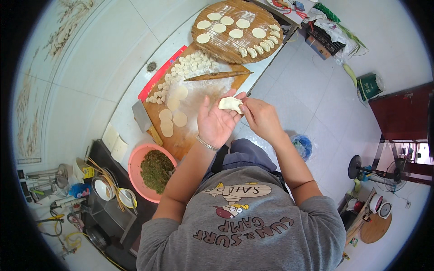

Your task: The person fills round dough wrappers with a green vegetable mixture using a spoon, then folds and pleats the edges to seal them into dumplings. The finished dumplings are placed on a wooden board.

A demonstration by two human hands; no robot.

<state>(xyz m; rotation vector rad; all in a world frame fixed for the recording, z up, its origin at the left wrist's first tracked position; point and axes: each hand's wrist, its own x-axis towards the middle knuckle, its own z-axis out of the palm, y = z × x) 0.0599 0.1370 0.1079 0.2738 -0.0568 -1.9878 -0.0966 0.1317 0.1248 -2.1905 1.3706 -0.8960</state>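
A folded half-moon dumpling [231, 104] rests on the fingers of my left hand [216, 125], which is palm up. My right hand [263, 118] pinches the dumpling's right end between thumb and fingers. Just beyond my hands lies the floured wooden cutting board [184, 141]. Flat round wrappers [180, 119] lie on its left part, some overlapping. Farther back are many small dough pieces [194, 63] and a tapered wooden rolling pin [219, 76]. A pink basin [137, 156] of chopped green filling [156, 171] stands left of my left forearm.
At the back, a round wooden board [221, 43] carries several wrappers and a row of finished dumplings [258, 49] along its right edge. A cleaver [142, 116] lies at the cutting board's left edge. A blue-lined bin [301, 147] stands on the floor to the right.
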